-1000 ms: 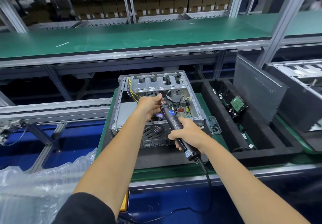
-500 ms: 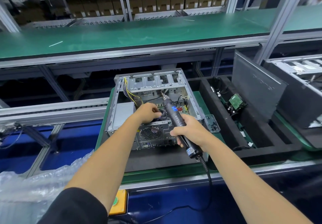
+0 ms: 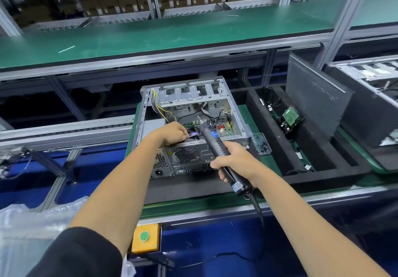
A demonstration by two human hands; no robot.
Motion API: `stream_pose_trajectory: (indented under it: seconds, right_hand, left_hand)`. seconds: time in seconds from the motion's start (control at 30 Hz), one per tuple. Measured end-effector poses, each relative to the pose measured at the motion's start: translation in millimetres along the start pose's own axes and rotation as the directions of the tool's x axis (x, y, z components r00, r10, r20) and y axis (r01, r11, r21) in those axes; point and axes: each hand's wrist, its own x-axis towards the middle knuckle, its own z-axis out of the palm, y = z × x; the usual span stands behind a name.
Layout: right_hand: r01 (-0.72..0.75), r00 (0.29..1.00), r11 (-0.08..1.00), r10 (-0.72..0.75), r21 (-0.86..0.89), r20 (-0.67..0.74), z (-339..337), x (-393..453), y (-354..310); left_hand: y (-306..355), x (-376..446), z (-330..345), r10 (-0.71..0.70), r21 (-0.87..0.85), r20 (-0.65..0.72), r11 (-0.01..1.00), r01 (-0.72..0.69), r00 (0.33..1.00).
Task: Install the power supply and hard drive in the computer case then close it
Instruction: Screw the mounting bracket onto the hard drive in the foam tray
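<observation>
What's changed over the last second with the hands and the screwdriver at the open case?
The left hand drew back from the electric screwdriver tip toward the near rim of the computer case, and is now closed just inside it. The right hand keeps gripping the screwdriver, tip angled into the case. The hard drive remains in the foam tray.

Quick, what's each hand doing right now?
Left hand: closed, reaching into the computer case; what it holds cannot be told.
Right hand: closed around the electric screwdriver.
</observation>
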Motion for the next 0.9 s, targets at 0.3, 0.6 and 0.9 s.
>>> stream_pose_trajectory:
  seconds: [0.3, 0.6, 0.9]
  right_hand:
    - [-0.018, 1.0, 1.0, 0.018, 0.0, 0.008, 8, -26, 19]
    - [-0.032, 0.999, 0.999, 0.032, 0.01, 0.023, 14, -51, 37]
    - [-0.081, 0.996, 0.997, 0.082, -0.003, 0.036, 24, -55, 53]
  left_hand:
    - [1, -5, 13, 0.056, 0.106, -0.093, 0.993, -0.046, 0.994]
    - [4, -2, 14, 0.062, -0.026, 0.016, 0.998, -0.062, 0.998]
    - [-4, 3, 26, 0.061, -0.109, -0.043, 0.992, -0.066, 0.997]
